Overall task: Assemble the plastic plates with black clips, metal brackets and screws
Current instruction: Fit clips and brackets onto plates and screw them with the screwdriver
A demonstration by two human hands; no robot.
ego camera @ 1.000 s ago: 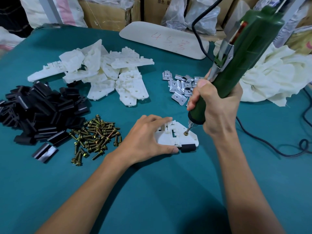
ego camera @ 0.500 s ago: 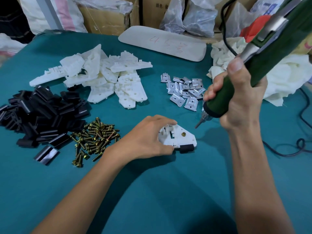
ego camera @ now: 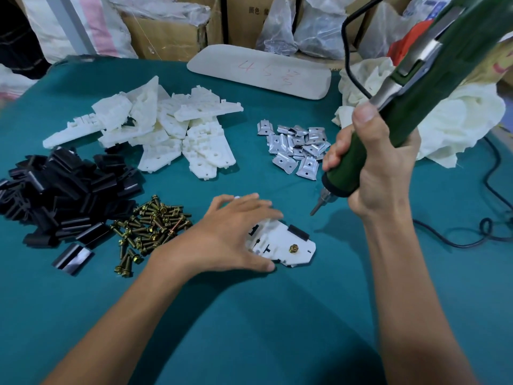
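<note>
A white plastic plate [ego camera: 280,243] lies on the teal table with a black clip [ego camera: 298,232] on its far edge and a brass screw [ego camera: 293,248] seated in it. My left hand [ego camera: 230,232] covers the plate's left part, thumb at its near edge and fingers spread over its top. My right hand [ego camera: 377,173] grips a green electric screwdriver [ego camera: 410,101], held up and tilted, its bit [ego camera: 317,205] in the air to the upper right of the plate.
Loose white plates [ego camera: 166,132] are heaped at the back, black clips [ego camera: 61,187] at the left, brass screws [ego camera: 150,229] beside them, metal brackets [ego camera: 297,148] mid-right. White cloth [ego camera: 455,120], a black cable [ego camera: 494,201] and a beige board [ego camera: 261,70] lie behind.
The screwdriver lifted off the screw and swung up to the right. My left hand turned the plate, so the black clip went from the near edge to the far edge.
</note>
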